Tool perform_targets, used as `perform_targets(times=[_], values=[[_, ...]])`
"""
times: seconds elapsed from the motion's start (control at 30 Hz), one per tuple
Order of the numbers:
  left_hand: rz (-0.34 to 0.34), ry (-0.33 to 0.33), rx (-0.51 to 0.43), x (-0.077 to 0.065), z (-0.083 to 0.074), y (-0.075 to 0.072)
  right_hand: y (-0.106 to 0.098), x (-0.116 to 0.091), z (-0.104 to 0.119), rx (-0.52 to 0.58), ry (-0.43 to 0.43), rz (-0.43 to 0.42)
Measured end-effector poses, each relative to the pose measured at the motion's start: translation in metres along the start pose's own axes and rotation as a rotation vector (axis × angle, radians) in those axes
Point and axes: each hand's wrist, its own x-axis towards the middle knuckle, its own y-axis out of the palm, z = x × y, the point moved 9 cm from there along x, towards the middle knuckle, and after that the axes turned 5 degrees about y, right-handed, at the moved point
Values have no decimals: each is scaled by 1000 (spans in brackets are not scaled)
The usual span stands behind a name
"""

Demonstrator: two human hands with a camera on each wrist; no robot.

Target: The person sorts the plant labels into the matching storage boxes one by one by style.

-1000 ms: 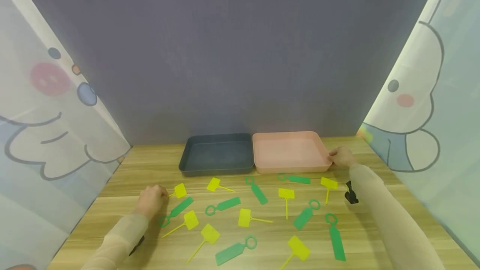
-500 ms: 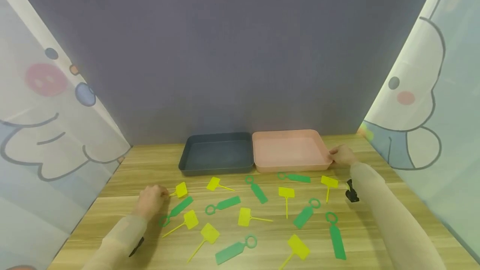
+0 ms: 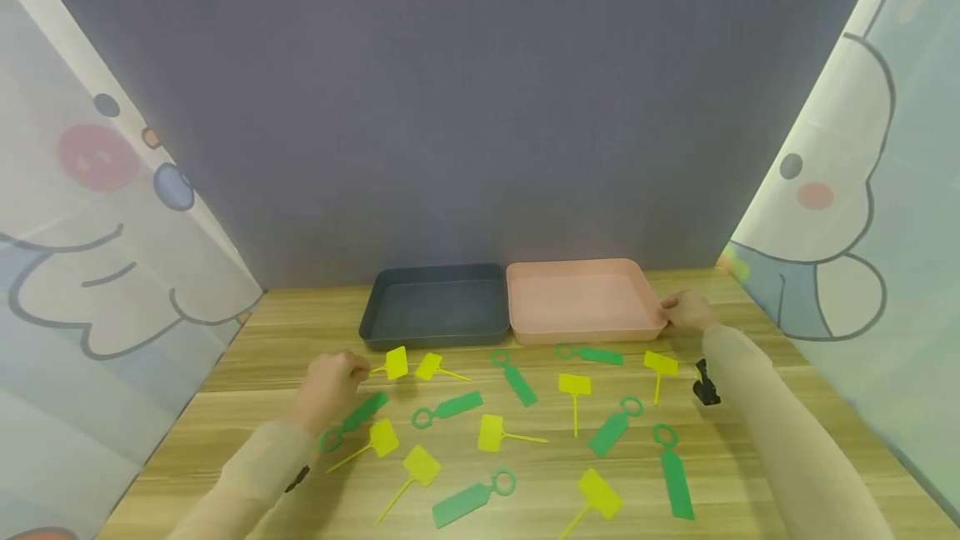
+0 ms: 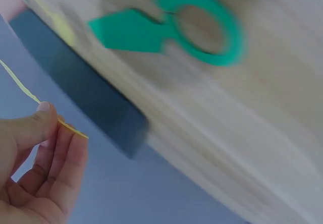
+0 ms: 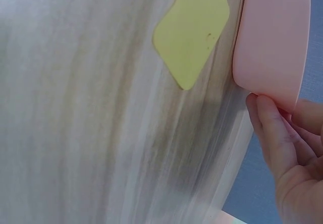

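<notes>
My left hand [image 3: 330, 390] pinches a yellow T-shaped plant label [image 3: 397, 363] by its stem, between thumb and fingers, just above the table in front of the dark tray. In the left wrist view the label [image 4: 22, 87] is seen edge-on. Below that hand lies a green ring-ended tag [image 3: 364, 412], which shows large in the left wrist view. At the back right, my right hand [image 3: 688, 312] grips the near right corner of the pink tray [image 3: 585, 335], with the thumb at its rim and the fingers against its outer wall.
The dark blue tray [image 3: 435, 338] stands left of the pink one, side by side. Several yellow labels [image 3: 491, 433] and several green tags [image 3: 678, 486] lie spread over the wooden table [image 3: 300, 332]. A grey panel [image 3: 480, 107] rises behind the trays.
My left hand has lifted the yellow label from its place at the left and carried it right and toward the dark tray. The right hand has stayed at the pink tray's corner.
</notes>
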Motion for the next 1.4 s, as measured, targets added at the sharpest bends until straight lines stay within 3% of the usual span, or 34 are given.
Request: perform_targets(times=[0.27, 0.57, 0.73, 0.97, 1.2, 1.4], values=[[-38, 86, -49, 23, -41, 4, 3, 2, -3, 23, 7, 27], [3, 174, -110, 56, -97, 9, 3, -1, 0, 6, 18, 18], [24, 233, -123, 79, -124, 19, 2, -2, 3, -11, 2, 14], [66, 291, -139, 109, -149, 38, 3, -1, 0, 1, 12, 9], [100, 285, -143, 145, -170, 58, 5, 1, 0, 45, 38, 31], [154, 188, -155, 169, -182, 78, 6, 0, -2, 68, 45, 32]])
